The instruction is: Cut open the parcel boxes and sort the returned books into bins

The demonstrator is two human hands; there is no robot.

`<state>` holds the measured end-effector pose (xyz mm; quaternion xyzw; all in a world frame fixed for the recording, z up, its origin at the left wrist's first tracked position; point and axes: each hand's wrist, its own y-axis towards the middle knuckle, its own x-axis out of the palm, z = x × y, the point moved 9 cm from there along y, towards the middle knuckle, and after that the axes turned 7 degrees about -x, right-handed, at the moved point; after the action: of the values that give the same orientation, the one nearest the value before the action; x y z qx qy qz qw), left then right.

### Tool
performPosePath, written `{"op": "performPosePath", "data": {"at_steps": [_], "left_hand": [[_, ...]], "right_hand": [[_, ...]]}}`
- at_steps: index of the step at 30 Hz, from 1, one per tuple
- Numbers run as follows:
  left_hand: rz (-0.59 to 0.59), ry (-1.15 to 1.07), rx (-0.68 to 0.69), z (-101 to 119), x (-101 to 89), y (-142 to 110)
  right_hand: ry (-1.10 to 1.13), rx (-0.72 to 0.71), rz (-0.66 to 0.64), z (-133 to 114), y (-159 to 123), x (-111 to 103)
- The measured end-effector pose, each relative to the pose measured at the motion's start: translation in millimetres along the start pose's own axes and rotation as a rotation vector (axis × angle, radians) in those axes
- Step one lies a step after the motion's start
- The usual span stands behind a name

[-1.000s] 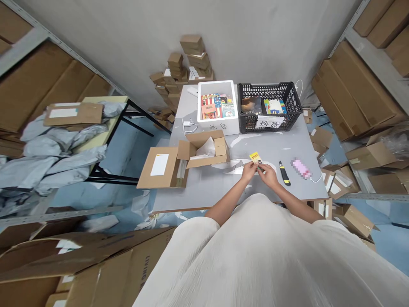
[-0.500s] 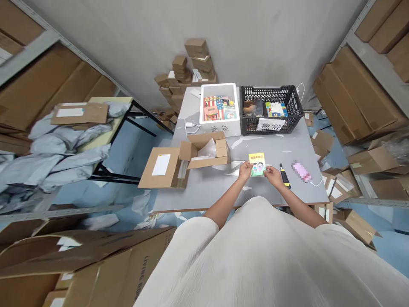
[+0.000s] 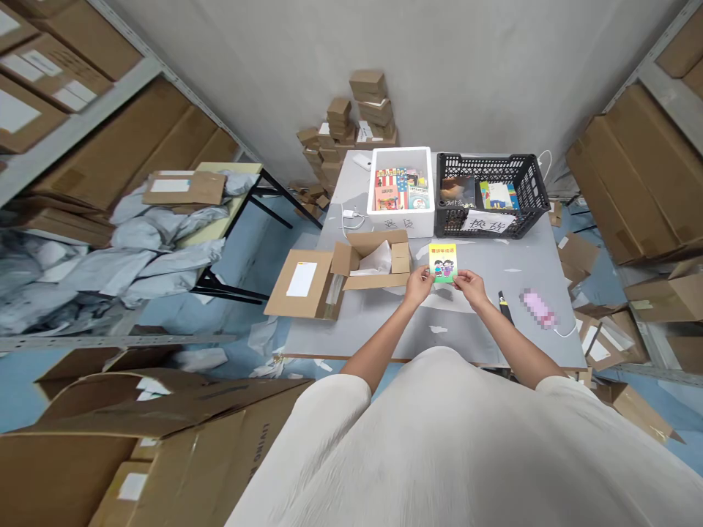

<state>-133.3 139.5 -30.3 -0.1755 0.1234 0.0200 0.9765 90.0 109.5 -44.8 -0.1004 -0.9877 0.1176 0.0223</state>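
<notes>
Lifted since a moment ago, the booklet (image 3: 442,263) now faces me upright above the surface (image 3: 483,329). Left hand (image 3: 419,283) and right hand (image 3: 470,286) pinch its lower corners — beside the open box (image 3: 373,258).

A plain grey wall (image 3: 439,58) rises at twelve o'clock behind the grey table (image 3: 483,329). Metal shelving (image 3: 82,102) with cardboard cartons stands at ten and two o'clock. The floor (image 3: 253,249) is blue.

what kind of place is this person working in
Probably a warehouse packing or returns room: shelves of cardboard boxes, an open parcel on the table, and a white bin and black crate holding small books.
</notes>
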Motion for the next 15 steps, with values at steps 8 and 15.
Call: {"op": "performPosePath", "data": {"at_steps": [8,15], "left_hand": [[0.028,-0.051,-0.007,1.8,-55.6,36.5],[0.121,-0.155,-0.003,19.5,-113.3,90.3]], "right_hand": [[-0.072,-0.049,-0.022,-7.1,31.3,60.1],[-0.065,-0.105,-0.031,-36.6,96.0,131.6]]}}
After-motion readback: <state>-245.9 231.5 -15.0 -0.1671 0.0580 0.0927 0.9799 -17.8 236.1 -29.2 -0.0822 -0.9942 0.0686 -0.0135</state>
